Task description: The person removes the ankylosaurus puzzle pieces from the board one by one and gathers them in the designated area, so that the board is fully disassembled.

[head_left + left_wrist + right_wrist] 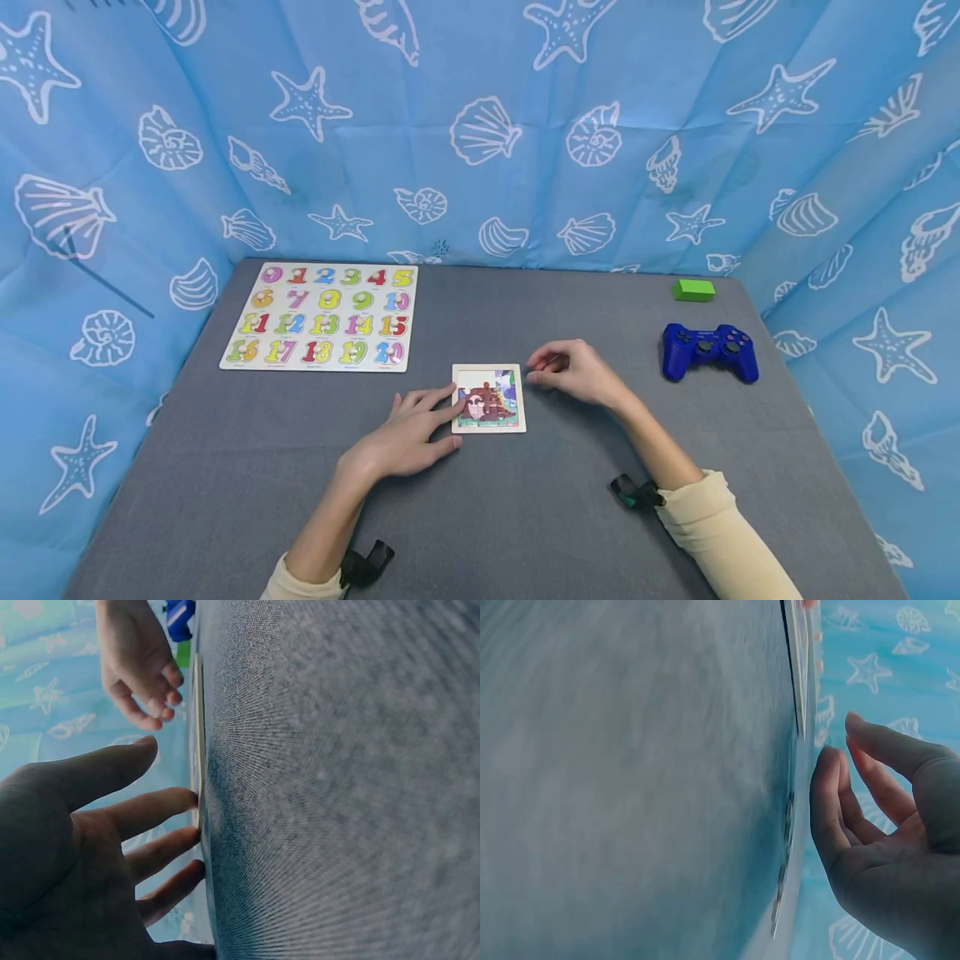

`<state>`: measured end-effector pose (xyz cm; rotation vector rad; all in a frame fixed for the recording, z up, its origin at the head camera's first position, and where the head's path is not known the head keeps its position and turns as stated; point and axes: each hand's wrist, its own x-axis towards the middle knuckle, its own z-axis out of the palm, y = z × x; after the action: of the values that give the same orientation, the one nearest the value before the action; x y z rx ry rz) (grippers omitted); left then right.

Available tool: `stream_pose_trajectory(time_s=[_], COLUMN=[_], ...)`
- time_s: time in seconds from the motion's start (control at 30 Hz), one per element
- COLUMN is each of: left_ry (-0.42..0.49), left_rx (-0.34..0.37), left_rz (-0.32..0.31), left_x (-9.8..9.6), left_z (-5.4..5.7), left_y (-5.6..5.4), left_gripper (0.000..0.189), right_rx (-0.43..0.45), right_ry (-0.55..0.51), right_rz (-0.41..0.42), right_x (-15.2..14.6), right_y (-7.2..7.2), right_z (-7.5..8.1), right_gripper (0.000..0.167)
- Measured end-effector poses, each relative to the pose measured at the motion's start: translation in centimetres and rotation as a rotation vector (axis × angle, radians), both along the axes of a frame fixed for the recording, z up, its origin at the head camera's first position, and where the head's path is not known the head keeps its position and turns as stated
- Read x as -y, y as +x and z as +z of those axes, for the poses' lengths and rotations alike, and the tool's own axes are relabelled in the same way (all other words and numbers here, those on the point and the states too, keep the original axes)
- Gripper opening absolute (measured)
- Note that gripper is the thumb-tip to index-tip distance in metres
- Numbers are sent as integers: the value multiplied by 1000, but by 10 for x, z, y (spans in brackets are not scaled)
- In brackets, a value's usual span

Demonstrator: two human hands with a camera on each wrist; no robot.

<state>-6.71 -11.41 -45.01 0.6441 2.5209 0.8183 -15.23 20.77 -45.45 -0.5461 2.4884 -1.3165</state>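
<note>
A small square picture puzzle (488, 398) in a pale wooden frame lies flat on the table. Its brown and purple tiles form a picture, with a blank white area at the upper left. My left hand (408, 433) rests at its left side, fingers spread and fingertips touching the frame. Just off the upper right corner hovers my right hand (573, 371), fingers loosely bent. In the right wrist view a gap shows between its thumb and fingers, with nothing held. Below that hand, a thin uneven strip (783, 866) appears edge-on; its kind is unclear.
A white number board (322, 317) with colourful numerals lies at the back left. To the right are a blue game controller (708, 352) and a green block (693, 290). Blue shell-patterned curtains (480, 192) enclose the grey table (540, 525) at the back and sides.
</note>
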Motion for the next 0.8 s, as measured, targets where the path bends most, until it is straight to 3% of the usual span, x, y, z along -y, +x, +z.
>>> stream_pose_trajectory(time_s=[0.4,0.8], left_ry=[-34,-39], left_rx=[18,19], left_rz=[8,7], left_x=[0,0], left_z=[-1,-1], left_y=[-1,-1], left_gripper=[59,58], right_rx=[9,-7], right_ry=[67,169], right_rz=[120,180], right_x=[35,46], right_y=[-1,-7], right_z=[-3,-2], right_gripper=[17,9])
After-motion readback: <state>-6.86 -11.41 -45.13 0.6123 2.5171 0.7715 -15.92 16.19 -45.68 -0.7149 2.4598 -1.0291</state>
